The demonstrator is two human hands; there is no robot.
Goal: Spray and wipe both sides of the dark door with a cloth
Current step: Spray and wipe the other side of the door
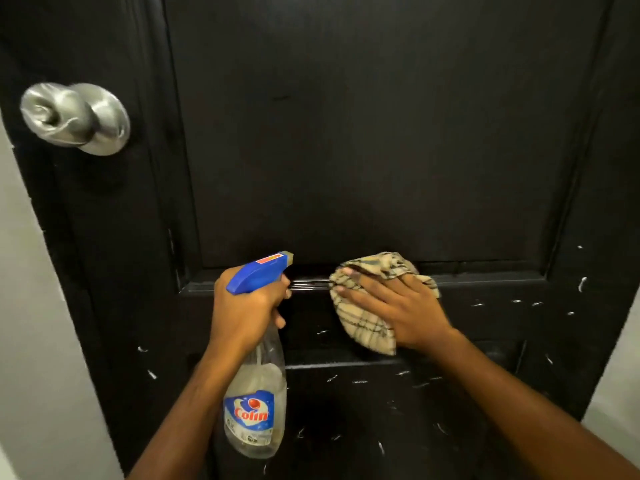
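Left grip [242,306] clamped round neck of seemingly light bottle [254,410] | right grip [398,313] flat, fingers straight, pressed soft cloth [363,329] on door [346,133]

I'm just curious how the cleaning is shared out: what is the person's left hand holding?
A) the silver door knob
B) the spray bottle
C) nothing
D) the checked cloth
B: the left hand grips the neck of the spray bottle, while the right hand presses the checked cloth against the dark door.
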